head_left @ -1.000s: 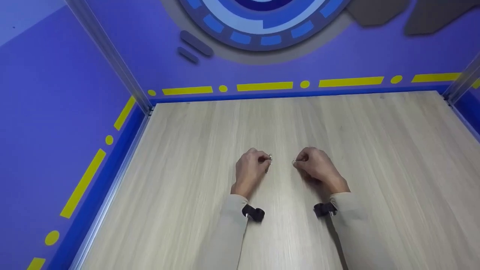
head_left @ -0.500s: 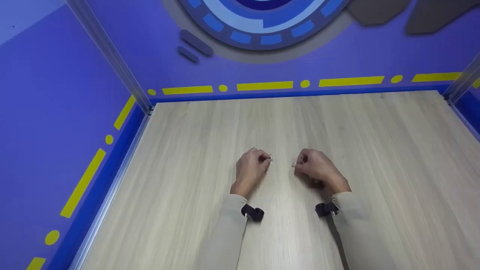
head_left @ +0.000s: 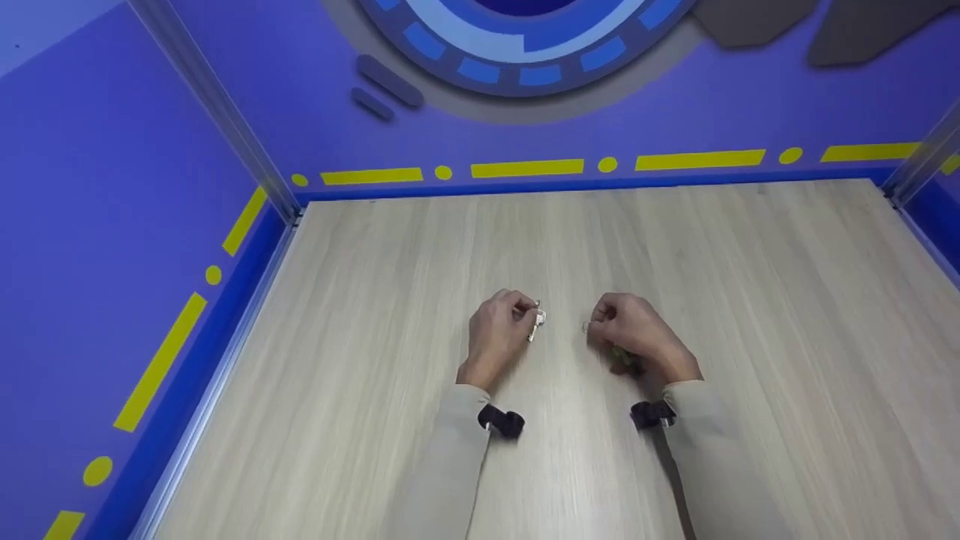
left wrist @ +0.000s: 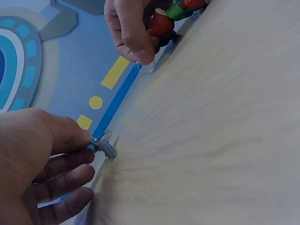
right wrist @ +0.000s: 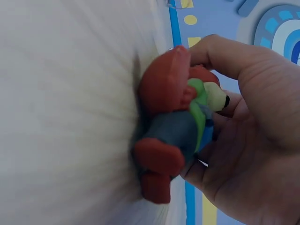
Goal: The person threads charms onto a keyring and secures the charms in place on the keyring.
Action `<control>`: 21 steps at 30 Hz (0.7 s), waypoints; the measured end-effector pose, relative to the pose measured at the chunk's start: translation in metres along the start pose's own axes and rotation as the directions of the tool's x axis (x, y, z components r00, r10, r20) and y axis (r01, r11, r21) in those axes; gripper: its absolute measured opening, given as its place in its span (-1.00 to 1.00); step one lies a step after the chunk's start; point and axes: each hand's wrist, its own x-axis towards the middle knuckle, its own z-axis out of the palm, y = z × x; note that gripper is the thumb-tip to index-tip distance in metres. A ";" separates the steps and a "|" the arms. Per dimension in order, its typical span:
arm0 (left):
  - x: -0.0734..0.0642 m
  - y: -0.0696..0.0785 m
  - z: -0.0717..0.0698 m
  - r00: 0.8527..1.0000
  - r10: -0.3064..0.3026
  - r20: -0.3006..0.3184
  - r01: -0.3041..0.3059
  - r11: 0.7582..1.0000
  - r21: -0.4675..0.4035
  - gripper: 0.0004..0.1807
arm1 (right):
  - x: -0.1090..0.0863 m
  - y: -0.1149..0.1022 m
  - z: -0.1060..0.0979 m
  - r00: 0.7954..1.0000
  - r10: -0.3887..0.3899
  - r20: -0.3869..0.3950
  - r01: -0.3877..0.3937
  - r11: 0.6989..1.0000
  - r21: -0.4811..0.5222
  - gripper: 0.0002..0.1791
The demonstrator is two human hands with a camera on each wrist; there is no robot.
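Note:
My left hand (head_left: 498, 334) pinches a small silver key (head_left: 539, 319) between thumb and fingertips. In the left wrist view the metal bit (left wrist: 107, 146) juts from the fingertips, the other fingers loosely bent. Across a short gap, my right hand (head_left: 634, 326) pinches the top of a figurine keychain, where a thin clear or silver ring (head_left: 586, 327) sticks out toward the left hand. The right wrist view shows the figurine (right wrist: 168, 126) hanging below the fingers: red feet and tail, green vest, dark blue trousers, pale muzzle. From above, the hand mostly hides it.
Both hands are low over a light wood tabletop (head_left: 375, 315). A blue wall panel with yellow dashes (head_left: 527, 169) stands along the back edge, another (head_left: 90, 247) on the left. Black straps (head_left: 501, 421) sit on both wrists.
The key in my left hand has turned and shows more plainly. My right hand has tilted a little, and more of the figurine shows beneath it. The view has shifted slightly.

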 end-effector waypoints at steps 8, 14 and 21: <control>0.001 0.002 -0.006 0.994 0.087 -0.063 -0.090 0.995 -0.035 -0.96 | 0.005 -0.004 0.002 0.991 -0.122 -0.052 0.120 0.992 -0.050 -0.96; 0.001 0.005 -0.007 0.980 0.165 -0.109 -0.172 0.984 -0.051 -0.96 | 0.004 -0.009 0.001 0.974 -0.191 -0.123 0.182 0.980 -0.078 -0.94; 0.003 0.014 -0.014 0.964 0.215 -0.154 -0.228 0.971 -0.072 -0.96 | -0.001 -0.023 -0.002 0.956 -0.203 -0.210 0.207 0.978 -0.004 -0.95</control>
